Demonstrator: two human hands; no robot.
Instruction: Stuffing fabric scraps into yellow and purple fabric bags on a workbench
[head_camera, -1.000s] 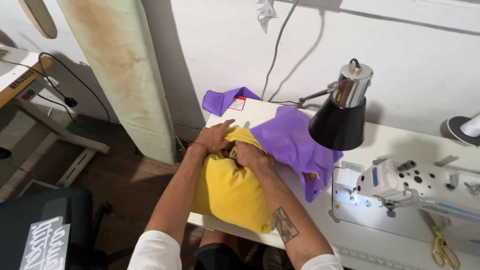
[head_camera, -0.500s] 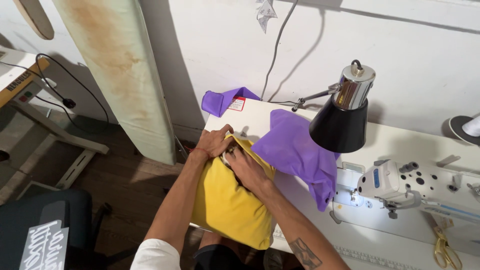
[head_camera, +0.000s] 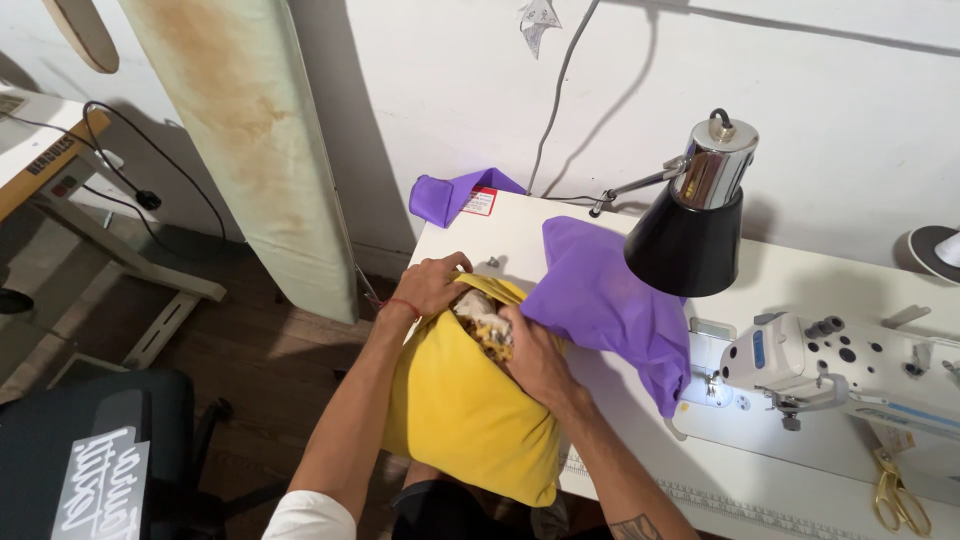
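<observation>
A plump yellow fabric cushion cover (head_camera: 465, 410) hangs over the near edge of the white tabletop (head_camera: 800, 275), its open mouth turned up toward the fingers. A mottled brown-and-cream stuffing (head_camera: 483, 320) shows in that opening, right between the two sets of fingers. The left hand (head_camera: 432, 283) grips the far lip of the cover, fingers curled over the yellow edge and pinching it. The right hand (head_camera: 535, 355) lies on the near side of the opening, its fingers bent down and pressed together against the stuffing; their tips are buried in the fabric, so whether they pinch anything cannot be told.

Just beyond the right fingers, touching the cover, a loose sheet of purple fabric (head_camera: 615, 300) spreads across the tabletop. Farther out past the left fingers, a folded purple fabric piece with a small red-and-white tag (head_camera: 452, 195) sits at the tabletop's back corner. Above the purple sheet hangs a black-shaded lamp with a chrome neck (head_camera: 692, 225). Well to the right of the right fingers stands a white sewing machine (head_camera: 850, 370), and gold-handled scissors (head_camera: 895, 490) lie near its base.
</observation>
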